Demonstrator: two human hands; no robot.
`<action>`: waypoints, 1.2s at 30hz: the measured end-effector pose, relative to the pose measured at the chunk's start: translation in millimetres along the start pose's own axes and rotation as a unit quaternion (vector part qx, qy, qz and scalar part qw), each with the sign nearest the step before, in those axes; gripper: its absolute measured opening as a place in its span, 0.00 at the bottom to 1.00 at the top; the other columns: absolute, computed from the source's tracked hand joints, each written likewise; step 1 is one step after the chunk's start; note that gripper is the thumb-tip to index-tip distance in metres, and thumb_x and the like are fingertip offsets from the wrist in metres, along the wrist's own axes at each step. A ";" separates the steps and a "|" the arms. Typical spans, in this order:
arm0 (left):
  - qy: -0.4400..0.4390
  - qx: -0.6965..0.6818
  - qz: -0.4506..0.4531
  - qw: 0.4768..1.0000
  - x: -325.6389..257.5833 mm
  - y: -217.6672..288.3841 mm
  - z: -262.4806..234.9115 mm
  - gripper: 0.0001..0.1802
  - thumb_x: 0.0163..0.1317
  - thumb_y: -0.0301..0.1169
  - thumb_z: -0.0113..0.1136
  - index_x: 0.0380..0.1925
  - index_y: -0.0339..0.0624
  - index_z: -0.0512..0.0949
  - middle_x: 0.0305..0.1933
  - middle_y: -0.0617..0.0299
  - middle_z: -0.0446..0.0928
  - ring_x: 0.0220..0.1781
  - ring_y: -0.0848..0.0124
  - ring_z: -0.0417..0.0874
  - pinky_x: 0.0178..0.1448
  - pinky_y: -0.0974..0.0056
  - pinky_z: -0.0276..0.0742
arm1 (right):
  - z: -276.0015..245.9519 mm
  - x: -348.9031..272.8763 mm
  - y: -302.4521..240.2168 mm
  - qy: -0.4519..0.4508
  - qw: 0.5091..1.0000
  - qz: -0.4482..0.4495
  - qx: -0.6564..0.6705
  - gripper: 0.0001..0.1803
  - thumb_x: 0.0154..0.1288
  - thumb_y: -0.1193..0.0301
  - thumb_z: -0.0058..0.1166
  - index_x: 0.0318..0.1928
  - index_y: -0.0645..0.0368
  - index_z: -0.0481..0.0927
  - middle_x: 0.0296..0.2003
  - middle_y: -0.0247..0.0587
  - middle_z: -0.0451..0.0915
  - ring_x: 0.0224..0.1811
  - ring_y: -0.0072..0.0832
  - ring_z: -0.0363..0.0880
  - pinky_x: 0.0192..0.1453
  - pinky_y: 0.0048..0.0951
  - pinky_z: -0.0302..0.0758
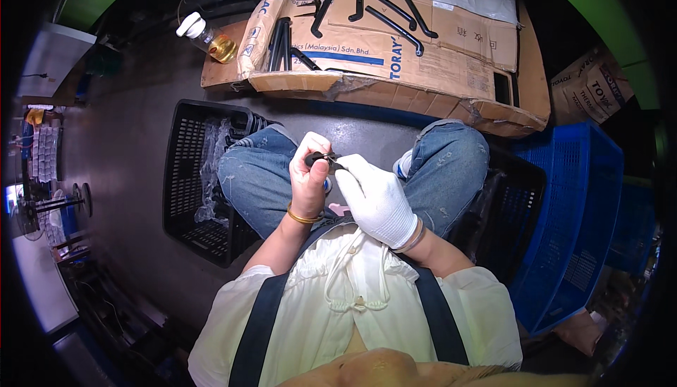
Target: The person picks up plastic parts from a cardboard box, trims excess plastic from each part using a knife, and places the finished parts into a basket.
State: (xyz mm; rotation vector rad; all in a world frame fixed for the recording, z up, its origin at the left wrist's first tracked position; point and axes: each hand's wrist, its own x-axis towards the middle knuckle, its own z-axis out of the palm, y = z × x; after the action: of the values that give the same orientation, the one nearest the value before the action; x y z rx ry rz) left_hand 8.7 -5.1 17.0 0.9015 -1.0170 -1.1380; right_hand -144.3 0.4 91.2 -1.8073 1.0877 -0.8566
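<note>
In front of my lap, my bare left hand (pixel 308 186) is closed around a dark plastic piece (pixel 315 157), its end sticking out past the thumb. My right hand (pixel 377 200), in a white knitted glove, is pinched close against that piece. Something thin with a shiny glint shows at the gloved fingertips; its kind is too small to tell. Beyond my knees, several black L-shaped plastic pieces (pixel 395 29) lie on a flattened cardboard box (pixel 451 70), more of them bunched at its left side.
A black plastic crate (pixel 185 168) with clear plastic film stands by my left knee. On my right are a dark crate (pixel 518 207) and blue crates (pixel 564 225). A bottle of yellowish liquid (pixel 220 47) is at the cardboard's left; a printed sack (pixel 592 87) is far right.
</note>
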 end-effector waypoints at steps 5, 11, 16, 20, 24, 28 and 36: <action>0.010 0.002 0.007 1.000 0.2 0.1 2.4 0.28 0.61 0.55 0.65 0.28 0.41 0.68 0.35 0.67 0.64 0.32 0.80 0.61 0.37 0.73 0.58 | 5.3 -3.8 13.1 -0.009 0.987 -0.109 -0.115 0.19 0.51 0.72 0.66 0.43 0.69 0.77 0.42 0.50 0.77 0.34 0.44 0.82 0.37 0.36 0.80; 0.032 0.032 0.048 0.998 -0.8 -1.4 5.3 0.28 0.63 0.55 0.63 0.26 0.42 0.67 0.33 0.65 0.65 0.32 0.76 0.64 0.38 0.69 0.61 | 2.7 -2.6 6.0 -0.025 0.985 -0.111 -0.129 0.16 0.55 0.73 0.63 0.41 0.68 0.77 0.41 0.51 0.77 0.34 0.44 0.82 0.36 0.36 0.79; -0.005 0.092 0.234 0.968 -1.1 11.3 2.6 0.30 0.66 0.60 0.54 0.26 0.42 0.67 0.29 0.61 0.65 0.31 0.69 0.65 0.38 0.66 0.63 | 19.5 -11.9 77.5 -0.012 0.995 0.044 -0.092 0.10 0.72 0.72 0.43 0.42 0.63 0.78 0.42 0.49 0.79 0.42 0.45 0.81 0.50 0.38 0.77; 0.052 -0.044 0.085 0.994 -1.0 1.6 6.4 0.31 0.65 0.62 0.53 0.29 0.43 0.66 0.31 0.62 0.62 0.34 0.70 0.62 0.42 0.66 0.62 | 15.6 -8.2 56.0 0.029 0.997 0.064 0.024 0.12 0.76 0.71 0.40 0.45 0.62 0.78 0.40 0.48 0.79 0.42 0.39 0.81 0.52 0.32 0.75; 0.048 -0.072 0.062 0.994 -5.7 -9.4 3.7 0.31 0.65 0.63 0.53 0.30 0.42 0.67 0.33 0.62 0.63 0.35 0.71 0.64 0.43 0.66 0.64 | 19.0 12.6 25.4 0.070 0.971 0.129 0.191 0.09 0.74 0.73 0.49 0.48 0.64 0.78 0.40 0.38 0.80 0.45 0.21 0.77 0.50 0.24 0.74; 0.045 0.027 0.028 0.998 -8.8 -4.1 5.3 0.33 0.66 0.64 0.50 0.32 0.40 0.70 0.38 0.64 0.68 0.39 0.75 0.70 0.47 0.68 0.67 | 26.4 25.6 12.1 0.019 0.947 0.109 0.301 0.11 0.69 0.66 0.60 0.41 0.61 0.76 0.29 0.30 0.75 0.32 0.13 0.68 0.36 0.19 0.69; 0.068 -0.255 -0.072 0.962 5.4 3.8 6.3 0.32 0.75 0.61 0.32 0.25 0.44 0.64 0.26 0.64 0.61 0.29 0.72 0.63 0.38 0.66 0.63 | 16.7 26.9 22.2 0.006 0.899 0.205 0.387 0.09 0.72 0.65 0.56 0.38 0.57 0.80 0.22 0.28 0.74 0.16 0.09 0.59 0.21 0.18 0.55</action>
State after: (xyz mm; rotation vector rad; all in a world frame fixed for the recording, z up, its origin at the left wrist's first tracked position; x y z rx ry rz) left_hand 4.3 -10.0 23.3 0.6310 -0.5112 -1.3575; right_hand -127.0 -25.0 67.7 -0.8722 0.9002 -0.8690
